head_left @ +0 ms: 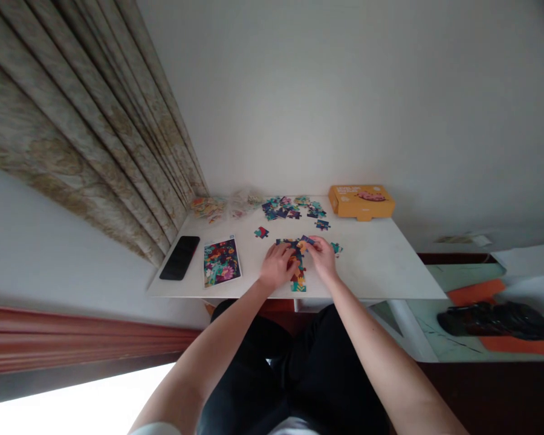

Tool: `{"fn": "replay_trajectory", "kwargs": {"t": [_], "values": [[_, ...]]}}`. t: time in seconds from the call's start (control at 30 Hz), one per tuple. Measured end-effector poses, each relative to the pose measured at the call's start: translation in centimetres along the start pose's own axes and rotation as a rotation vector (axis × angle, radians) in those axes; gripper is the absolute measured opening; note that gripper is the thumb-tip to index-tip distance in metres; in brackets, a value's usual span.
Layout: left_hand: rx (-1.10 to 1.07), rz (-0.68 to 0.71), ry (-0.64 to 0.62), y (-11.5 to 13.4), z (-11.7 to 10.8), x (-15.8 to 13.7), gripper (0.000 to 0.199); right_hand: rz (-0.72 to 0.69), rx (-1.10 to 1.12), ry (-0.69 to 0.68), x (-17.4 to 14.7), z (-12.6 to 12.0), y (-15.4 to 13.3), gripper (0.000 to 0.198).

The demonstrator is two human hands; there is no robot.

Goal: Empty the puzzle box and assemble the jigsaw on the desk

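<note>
A partly joined jigsaw puzzle (298,281) lies near the front edge of the white table. My left hand (277,264) rests on its left side with the fingers spread, covering part of it. Pinched between the thumb and fingers of my right hand (323,257) is a dark blue and orange puzzle piece (305,240), held at the puzzle's upper right corner. Whether that piece is locked in, I cannot tell. One teal piece (336,248) lies just right of my right hand. A red and teal piece (262,232) and a blue piece (323,225) lie farther back.
Loose puzzle pieces (281,209) are heaped at the back, beside plastic bags (242,204) and orange pieces (208,208). An orange box (361,202) stands back right. A picture card (222,262) and a black phone (180,258) lie on the left. Curtains (95,109) hang left of the table (372,266).
</note>
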State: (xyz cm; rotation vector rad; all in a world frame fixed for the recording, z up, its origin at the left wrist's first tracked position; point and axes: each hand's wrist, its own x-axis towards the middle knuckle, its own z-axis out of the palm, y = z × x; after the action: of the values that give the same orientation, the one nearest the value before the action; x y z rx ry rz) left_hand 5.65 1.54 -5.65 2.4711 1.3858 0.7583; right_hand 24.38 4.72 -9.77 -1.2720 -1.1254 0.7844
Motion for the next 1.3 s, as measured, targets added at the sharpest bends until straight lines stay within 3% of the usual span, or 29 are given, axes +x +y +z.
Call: {"fn": "replay_trajectory", "kwargs": {"t": [0.13,0.3,0.6,0.87,1.1,1.3], "values": [[0.070,0.051,-0.120,-0.6,0.1,-0.4,0.048,-0.006,-0.070,-0.074,4.7,1.1,1.0,0.047],[0.056,0.013,-0.186,-0.3,0.3,0.0,0.052,-0.001,-0.202,-0.226,8.0,2.4,1.7,0.031],[0.017,0.002,-0.172,-0.5,0.7,0.3,0.049,-0.154,-0.515,-0.331,7.6,2.1,1.6,0.021],[0.025,-0.002,-0.168,-0.3,0.5,0.4,0.048,-0.212,-0.566,-0.344,7.0,2.4,0.8,0.017],[0.045,-0.018,-0.184,-0.3,0.5,0.5,0.047,-0.182,-0.597,-0.296,6.8,2.6,0.3,0.015],[0.017,-0.025,-0.167,-0.2,0.5,0.5,0.046,-0.236,-0.620,-0.214,6.6,2.9,0.1,0.017]]}}
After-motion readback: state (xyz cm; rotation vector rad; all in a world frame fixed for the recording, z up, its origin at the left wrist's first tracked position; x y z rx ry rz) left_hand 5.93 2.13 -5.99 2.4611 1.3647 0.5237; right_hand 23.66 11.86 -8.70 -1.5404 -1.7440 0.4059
